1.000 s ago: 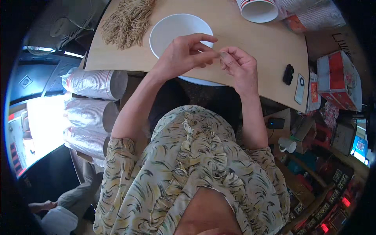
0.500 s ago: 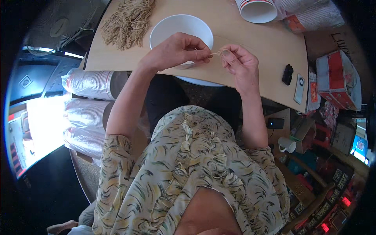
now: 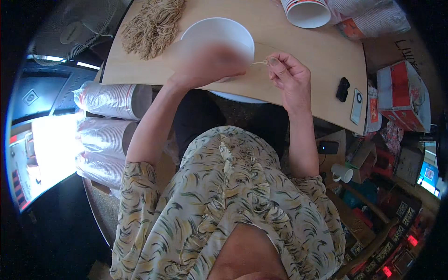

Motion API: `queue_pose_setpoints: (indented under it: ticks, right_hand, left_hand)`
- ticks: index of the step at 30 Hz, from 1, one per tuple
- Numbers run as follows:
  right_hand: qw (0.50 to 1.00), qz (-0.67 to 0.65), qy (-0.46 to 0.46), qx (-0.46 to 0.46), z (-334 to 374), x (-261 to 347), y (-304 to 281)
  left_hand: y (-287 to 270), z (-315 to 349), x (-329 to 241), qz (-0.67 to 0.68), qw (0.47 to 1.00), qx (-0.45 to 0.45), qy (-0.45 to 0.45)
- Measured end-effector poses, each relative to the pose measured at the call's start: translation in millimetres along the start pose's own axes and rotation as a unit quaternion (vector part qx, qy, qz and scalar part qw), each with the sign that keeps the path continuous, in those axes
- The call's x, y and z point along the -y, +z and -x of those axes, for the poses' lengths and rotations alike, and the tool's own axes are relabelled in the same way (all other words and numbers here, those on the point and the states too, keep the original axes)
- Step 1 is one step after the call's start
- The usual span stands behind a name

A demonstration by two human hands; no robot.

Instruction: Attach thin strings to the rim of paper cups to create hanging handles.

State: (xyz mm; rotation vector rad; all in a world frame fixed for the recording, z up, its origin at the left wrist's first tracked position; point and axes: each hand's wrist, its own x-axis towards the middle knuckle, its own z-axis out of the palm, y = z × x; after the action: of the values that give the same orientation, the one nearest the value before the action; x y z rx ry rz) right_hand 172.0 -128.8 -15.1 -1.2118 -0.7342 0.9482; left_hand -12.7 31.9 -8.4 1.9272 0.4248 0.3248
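My right hand [image 3: 290, 77] is closed in a pinch, thumb against forefinger, on a thin tan string [image 3: 259, 62]. The string stretches left from those fingertips to the edge of my left hand [image 3: 212, 58]. That left hand is smeared over the near side of a white bowl [image 3: 218, 27], so its fingers and any hold on the string cannot be made out. A loose heap of tan strings [image 3: 153, 27] lies on the table [image 3: 322, 60] at the far left.
Stacked paper tubs [image 3: 308, 13] stand at the far right, and wrapped stacks [image 3: 109, 100] lie left of the table. A small black object [image 3: 342, 88] and a phone [image 3: 356, 106] rest near the right edge. A white mug [image 3: 342, 173] sits lower right.
My right hand has shifted slightly right, and a longer piece of string shows between the hands. The left hand has become blurred. The heap and bowl stay in place.
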Motion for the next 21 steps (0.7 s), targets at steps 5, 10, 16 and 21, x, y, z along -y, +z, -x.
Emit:
queue_pose_setpoints:
  ticks: [5, 10, 16, 21]
  right_hand:
    - [1.000, 0.000, 0.002, -0.020, 2.1, -1.4, -1.2]
    - [0.999, -0.025, 0.006, -0.041, 2.3, -5.7, -0.8]
    - [0.999, -0.030, 0.001, -0.040, 0.6, -6.7, -2.5]
    - [0.997, -0.042, -0.003, -0.067, 0.8, -8.1, -0.2]
  left_hand:
    - [5.8, 1.5, -0.1, 0.052, 0.997, -0.049, 0.008]
    - [6.2, 3.6, 5.1, 0.086, 0.995, -0.053, 0.022]
    - [9.1, 5.1, 4.4, 0.184, 0.982, -0.039, 0.016]
    - [3.9, 7.8, 3.6, 0.119, 0.992, 0.003, 0.029]
